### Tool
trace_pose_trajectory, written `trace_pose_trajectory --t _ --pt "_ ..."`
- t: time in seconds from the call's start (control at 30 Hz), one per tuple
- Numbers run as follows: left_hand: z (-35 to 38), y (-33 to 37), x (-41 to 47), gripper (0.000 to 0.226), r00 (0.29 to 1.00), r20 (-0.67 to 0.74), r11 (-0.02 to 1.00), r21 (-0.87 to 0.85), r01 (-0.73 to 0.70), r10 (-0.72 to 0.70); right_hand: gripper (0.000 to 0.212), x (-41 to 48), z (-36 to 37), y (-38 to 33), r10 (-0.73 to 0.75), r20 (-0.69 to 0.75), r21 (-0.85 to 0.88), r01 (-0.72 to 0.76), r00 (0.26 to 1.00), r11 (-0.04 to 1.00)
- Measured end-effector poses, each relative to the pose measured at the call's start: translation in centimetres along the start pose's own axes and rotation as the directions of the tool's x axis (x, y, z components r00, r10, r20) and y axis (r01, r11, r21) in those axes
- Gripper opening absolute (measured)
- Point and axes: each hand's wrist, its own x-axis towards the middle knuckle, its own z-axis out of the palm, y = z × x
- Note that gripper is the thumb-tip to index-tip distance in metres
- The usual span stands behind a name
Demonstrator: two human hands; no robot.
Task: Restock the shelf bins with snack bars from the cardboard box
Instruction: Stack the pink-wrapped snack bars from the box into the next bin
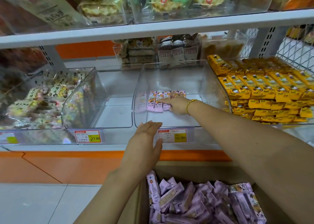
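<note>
Your right hand (176, 105) is spread inside the clear bin (186, 119), with straight fingers touching the pink snack bars (158, 101). Your left hand (147, 138) is flat at the bin's front rim. The cardboard box (203, 174) is at 6 o'clock.

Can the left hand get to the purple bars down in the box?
Probably yes. The left hand is open and holds nothing, the cardboard box sits open just below it, and nothing covers the purple bars.
</note>
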Motion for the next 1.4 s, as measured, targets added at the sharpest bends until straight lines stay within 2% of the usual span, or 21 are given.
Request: trace_pose_trajectory --t 0.17,0.3,0.37,0.53,0.6,0.67,0.73,0.8,0.9,0.97,1.03,1.13,1.27,1.33,1.4 --pt "0.2 -0.1 0.1 0.047 1.0 -0.01 1.0 0.005 -0.006 0.006 0.059 0.1 0.0 0.3 0.01 -0.006 0.121 -0.009 1.0 0.993" --pt "0.3 -0.2 0.0 0.047 1.0 -0.014 1.0 0.015 -0.008 0.008 0.072 0.2 -0.1 0.2 0.011 -0.008 0.113 -0.01 1.0 0.994" --pt "0.3 -0.1 0.0 0.047 0.999 -0.029 1.0 0.017 -0.017 0.018 0.073 0.8 0.0 -0.1 0.029 -0.064 0.112 -0.022 0.998 0.993" --pt "0.4 -0.4 0.1 0.046 0.998 -0.062 1.0 0.009 -0.006 0.007 0.063 1.8 0.2 -1.0 0.114 -0.145 0.109 -0.099 0.983 0.989" --pt "0.6 -0.7 0.1 0.045 0.998 -0.068 1.0 0.014 -0.016 0.017 0.06 1.3 -0.3 -1.3 0.098 -0.169 0.164 -0.07 0.981 0.984" --pt "0.8 -0.8 -0.1 0.045 0.998 -0.061 1.0 0.011 -0.022 0.023 0.046 -0.2 -1.5 -1.7 0.083 -0.238 0.273 -0.016 0.968 0.962" --pt "0.9 -0.8 -0.4 0.045 0.997 -0.076 0.999 -0.006 -0.035 0.034 0.028 -3.0 -2.8 -2.0 0.06 -0.347 0.334 0.063 0.936 0.941" --pt "0.6 -0.5 -0.8 0.04 0.991 -0.118 0.995 -0.066 -0.07 0.062 0.017 -6.9 -3.4 -2.4 0.008 -0.472 0.309 0.157 0.882 0.938" --pt "-0.1 -0.2 -2.0 0.026 0.975 -0.175 0.976 -0.147 -0.161 0.134 0.014 -13.7 -2.1 -3.3 -0.058 -0.631 0.271 0.29 0.774 0.918" --pt "-0.3 -0.4 -3.3 0.019 0.981 -0.139 0.97 -0.18 -0.163 0.139 0.015 -17.4 -0.5 -3.6 -0.057 -0.67 0.296 0.337 0.74 0.894" --pt "0.1 -0.8 -4.6 0.009 0.994 -0.025 0.973 -0.201 -0.11 0.108 0.016 -20.2 1.5 -3.5 -0.028 -0.645 0.34 0.319 0.763 0.885" --pt "1.3 -1.3 -6.5 0.006 0.98 0.189 0.984 -0.178 -0.023 0.057 0.02 -22.4 5.5 -3.0 -0.021 -0.526 0.401 0.269 0.85 0.876" --pt "3.3 -1.1 -9.0 0.008 0.921 0.387 0.995 0.057 -0.078 0.05 0.018 -23.2 12.3 -1.0 0.008 -0.26 0.514 0.132 0.966 0.848" --pt "3.6 -1.0 -9.9 0.018 0.897 0.441 0.976 0.211 -0.063 -0.038 0.014 -23.2 15.2 0.0 0.072 -0.129 0.535 0.008 0.989 0.845" --pt "3.9 -1.7 -10.5 0.031 0.861 0.474 0.938 0.347 0.011 -0.186 0.021 -23.2 17.8 0.7 0.127 -0.012 0.518 -0.102 0.992 0.849"
